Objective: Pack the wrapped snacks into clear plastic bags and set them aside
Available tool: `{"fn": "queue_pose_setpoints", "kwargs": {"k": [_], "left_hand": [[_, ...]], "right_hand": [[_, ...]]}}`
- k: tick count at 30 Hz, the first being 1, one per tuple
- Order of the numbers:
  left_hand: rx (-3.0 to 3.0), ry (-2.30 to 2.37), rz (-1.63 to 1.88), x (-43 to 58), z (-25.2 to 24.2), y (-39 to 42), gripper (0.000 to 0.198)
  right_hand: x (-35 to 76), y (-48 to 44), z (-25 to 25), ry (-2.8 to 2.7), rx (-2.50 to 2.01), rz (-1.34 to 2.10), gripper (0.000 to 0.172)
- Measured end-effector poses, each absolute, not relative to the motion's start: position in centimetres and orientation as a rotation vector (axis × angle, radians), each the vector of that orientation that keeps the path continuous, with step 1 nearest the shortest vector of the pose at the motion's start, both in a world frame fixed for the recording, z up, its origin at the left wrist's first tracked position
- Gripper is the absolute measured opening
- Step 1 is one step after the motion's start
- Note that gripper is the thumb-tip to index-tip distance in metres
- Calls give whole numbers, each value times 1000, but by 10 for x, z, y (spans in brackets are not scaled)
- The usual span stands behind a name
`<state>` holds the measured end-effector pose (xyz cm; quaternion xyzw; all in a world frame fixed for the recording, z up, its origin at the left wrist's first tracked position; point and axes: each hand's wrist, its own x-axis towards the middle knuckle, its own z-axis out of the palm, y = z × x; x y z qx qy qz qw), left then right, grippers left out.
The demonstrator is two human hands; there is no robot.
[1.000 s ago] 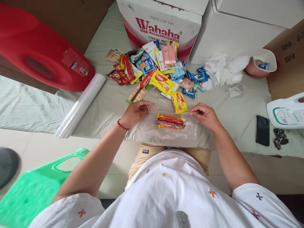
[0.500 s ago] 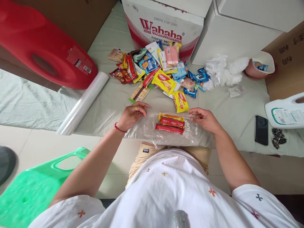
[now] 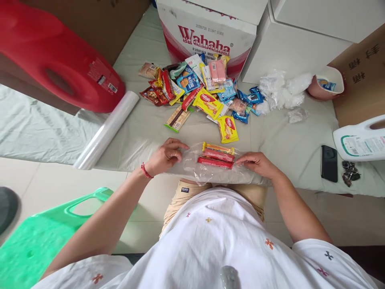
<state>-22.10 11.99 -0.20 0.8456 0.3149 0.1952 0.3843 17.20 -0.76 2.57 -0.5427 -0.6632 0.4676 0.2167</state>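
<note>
The step in hand looks like arranging clear plastic around a small stack of snack bars, which lies between the person's hands near the edge of the pale green cloth. The left hand has its index finger stretched out at the plastic's left side, the others curled; the right hand's fingertips rest beside the bars' right end. Whether either pinches the plastic cannot be told. The next move probably calls for a sure hold on its loose edges, keeping the bars together.
</note>
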Motion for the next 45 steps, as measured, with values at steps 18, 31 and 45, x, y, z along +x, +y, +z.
{"fn": "queue_pose_setpoints", "kwargs": {"k": [18, 31, 45], "left_hand": [[2633, 776, 410, -87, 80, 112, 63], [2364, 1313, 296, -116, 35, 85, 26], [1476, 1310, 923, -161, -1, 71, 18]], "right_hand": [[183, -7, 5, -2083, -1287, 1015, 32], [183, -12, 3, -2027, -1195, 1112, 27], [123, 54, 46, -2310, -1519, 611, 76]]}}
